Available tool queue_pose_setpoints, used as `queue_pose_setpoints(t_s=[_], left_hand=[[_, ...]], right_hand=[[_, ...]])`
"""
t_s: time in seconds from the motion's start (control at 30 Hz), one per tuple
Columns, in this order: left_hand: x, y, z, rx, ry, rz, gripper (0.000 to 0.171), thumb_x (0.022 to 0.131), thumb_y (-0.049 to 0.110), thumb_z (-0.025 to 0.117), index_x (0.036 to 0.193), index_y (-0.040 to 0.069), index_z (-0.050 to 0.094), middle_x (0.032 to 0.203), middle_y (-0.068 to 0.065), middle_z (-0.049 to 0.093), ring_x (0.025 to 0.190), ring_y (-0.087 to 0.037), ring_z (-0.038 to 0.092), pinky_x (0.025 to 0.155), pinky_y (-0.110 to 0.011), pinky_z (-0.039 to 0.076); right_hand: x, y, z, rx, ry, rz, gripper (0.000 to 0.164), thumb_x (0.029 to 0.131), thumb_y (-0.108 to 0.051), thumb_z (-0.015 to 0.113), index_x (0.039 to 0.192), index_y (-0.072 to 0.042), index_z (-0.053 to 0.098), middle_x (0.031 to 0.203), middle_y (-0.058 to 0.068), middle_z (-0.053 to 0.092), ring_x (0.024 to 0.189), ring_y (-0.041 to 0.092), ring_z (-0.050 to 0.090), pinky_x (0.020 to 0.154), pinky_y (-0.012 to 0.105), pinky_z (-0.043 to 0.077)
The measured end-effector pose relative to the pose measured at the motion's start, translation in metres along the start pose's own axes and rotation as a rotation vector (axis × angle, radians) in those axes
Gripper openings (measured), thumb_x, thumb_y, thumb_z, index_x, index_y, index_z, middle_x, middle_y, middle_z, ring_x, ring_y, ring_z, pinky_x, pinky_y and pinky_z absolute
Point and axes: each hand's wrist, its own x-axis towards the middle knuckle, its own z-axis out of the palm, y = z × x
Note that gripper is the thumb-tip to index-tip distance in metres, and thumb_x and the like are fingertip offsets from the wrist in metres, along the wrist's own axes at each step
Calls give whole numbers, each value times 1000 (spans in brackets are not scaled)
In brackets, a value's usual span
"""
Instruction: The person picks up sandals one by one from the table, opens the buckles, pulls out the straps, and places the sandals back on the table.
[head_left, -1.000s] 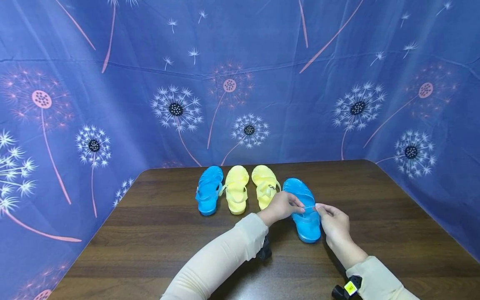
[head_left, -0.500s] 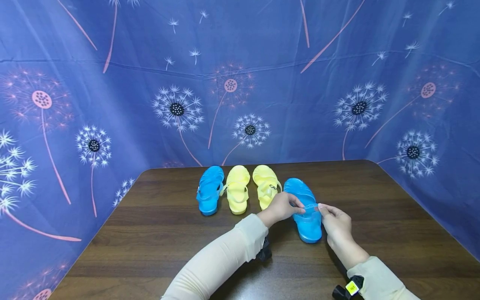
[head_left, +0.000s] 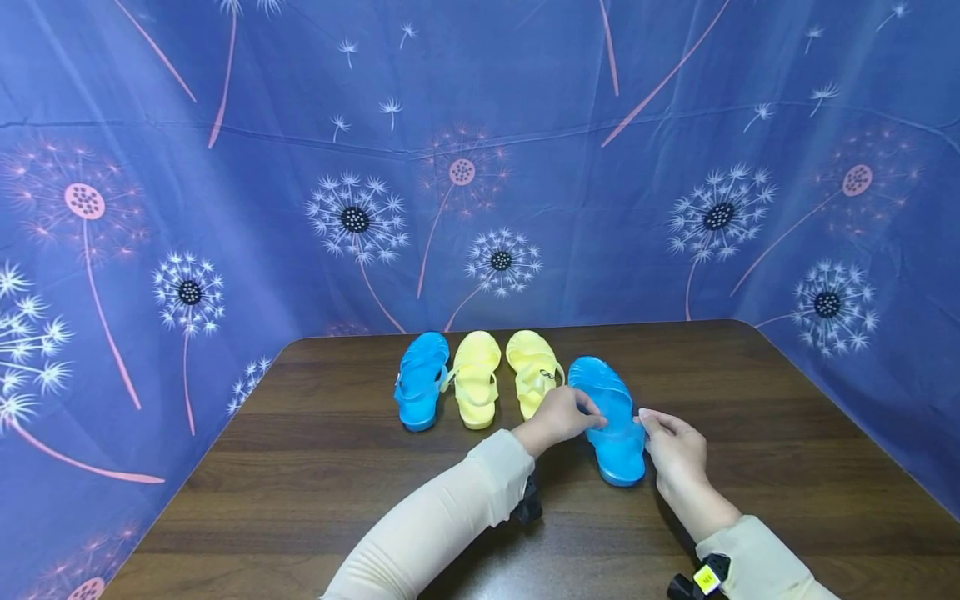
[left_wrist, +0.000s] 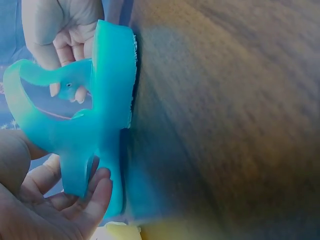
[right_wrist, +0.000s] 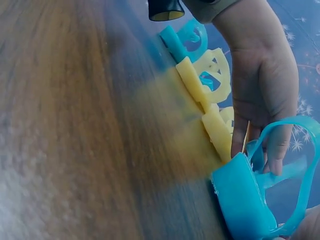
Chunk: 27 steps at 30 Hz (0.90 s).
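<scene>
A blue jelly sandal (head_left: 618, 454) lies toe-away on the table, between both hands. The left hand (head_left: 564, 417) pinches a strap at its left side; in the left wrist view, its fingers (left_wrist: 97, 197) curl around a blue strap end. On the opposite side, the right hand (head_left: 675, 447) pinches the sandal's edge strap between thumb and fingertips. A holed blue strap (left_wrist: 69, 85) shows at those fingertips in the left wrist view. The heel strap (right_wrist: 306, 185) stands up as a loop in the right wrist view, where the right hand is mostly cut off.
To the left stand a yellow sandal (head_left: 531, 367), another yellow sandal (head_left: 475, 379) and a second blue sandal (head_left: 420, 383), lined up on the brown wooden table (head_left: 300, 492). Wrist cameras sit under both cuffs. A blue dandelion-print curtain (head_left: 585, 167) surrounds the table.
The pale strap stretched between the fingertips earlier no longer shows raised across the sandal. The left hand has shifted slightly left and the right hand slightly right.
</scene>
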Motion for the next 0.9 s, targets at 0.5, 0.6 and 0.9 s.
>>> queue_pose_setpoints(t_s=[0.5, 0.6, 0.9], left_hand=[[-4, -3, -2, -69, 81, -35, 31, 85, 31, 75, 110, 14, 68, 110, 0, 67, 94, -12, 60, 77, -24, 51], [-6, 0, -4, -49, 117, -37, 35, 85, 30, 75, 114, 13, 67, 115, -3, 67, 102, -16, 61, 83, -26, 52], [-18, -1, -6, -76, 133, -45, 25, 91, 23, 68, 111, 7, 67, 103, -6, 68, 90, -15, 62, 77, -25, 52]], right_hand=[[-7, -5, -4, 26, -86, 26, 57, 103, -25, 41, 148, 7, 27, 154, 29, 26, 142, 36, 32, 115, 43, 27], [-8, -5, -6, 5, -91, 36, 53, 103, -19, 38, 149, 6, 26, 152, 30, 28, 140, 37, 36, 112, 41, 30], [-12, 0, -13, -86, -173, 42, 50, 103, -14, 35, 148, 6, 28, 152, 30, 29, 144, 38, 27, 117, 47, 25]])
